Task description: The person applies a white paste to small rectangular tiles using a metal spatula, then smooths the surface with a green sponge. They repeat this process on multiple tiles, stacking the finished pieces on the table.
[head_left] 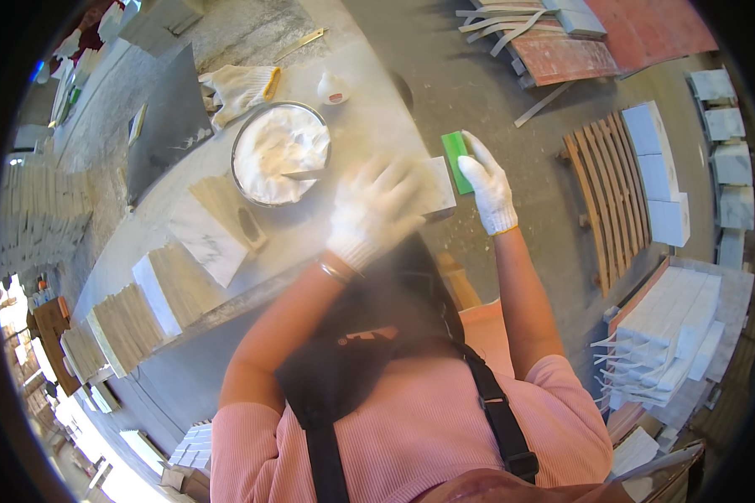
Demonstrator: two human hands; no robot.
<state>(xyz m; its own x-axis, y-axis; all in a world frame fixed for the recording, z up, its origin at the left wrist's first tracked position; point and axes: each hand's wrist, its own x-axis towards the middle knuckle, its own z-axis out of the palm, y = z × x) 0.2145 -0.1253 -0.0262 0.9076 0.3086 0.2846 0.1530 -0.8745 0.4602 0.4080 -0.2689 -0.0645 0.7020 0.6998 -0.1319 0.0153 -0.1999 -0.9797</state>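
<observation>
My right hand [488,184], in a white knit glove, grips a flat green rectangular piece [456,163] between thumb and fingers, just past the table's right edge. White-gloved too, my left hand [377,205] is spread with fingers apart, smeared by motion. It is over the table, beside a pale stone tile [437,186] that juts past the edge; whether it presses on the tile I cannot tell. Left of that hand sits a round tub [264,151] of white paste, with a metal blade [304,175] stuck in it.
A white bottle [334,88] and spare gloves [239,88] lie beyond the tub. Stacked tiles [126,327] line the table's near left edge. A dark sheet [168,126] lies at far left. On the right are a slatted wooden pallet [608,197] and stacked white slabs [667,323].
</observation>
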